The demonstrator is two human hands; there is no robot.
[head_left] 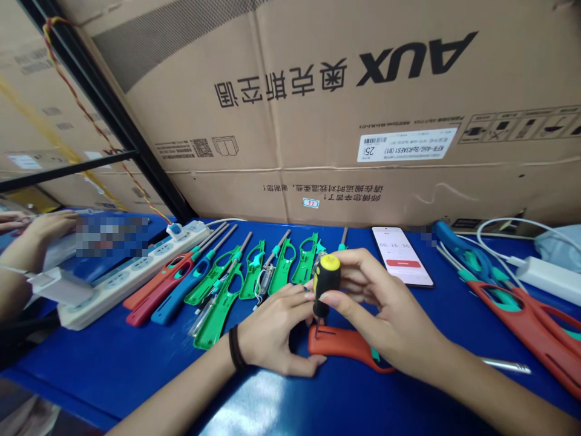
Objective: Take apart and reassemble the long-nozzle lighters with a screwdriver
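My right hand [363, 290] is closed around a short screwdriver [327, 281] with a black and yellow handle. It stands nearly upright, its tip at a hole near the butt end of an orange-red stick lighter [342, 344] lying on the blue table. My left hand [284, 330] steadies that end, thumb on the near side and fingers beyond it. My right hand and forearm hide part of the lighter; a metal tube [506, 365] shows past the forearm. Behind my left hand lie opened green lighter shells [218, 318], some with inner parts showing.
Red and blue lighters [181, 297] lie beside a white power strip [136, 269] at left. A phone [402, 254] showing a timer lies behind my right hand. More orange-red lighters [535, 321] and a white adapter [551, 275] are at right. Another person's arm [22, 260] reaches in at far left.
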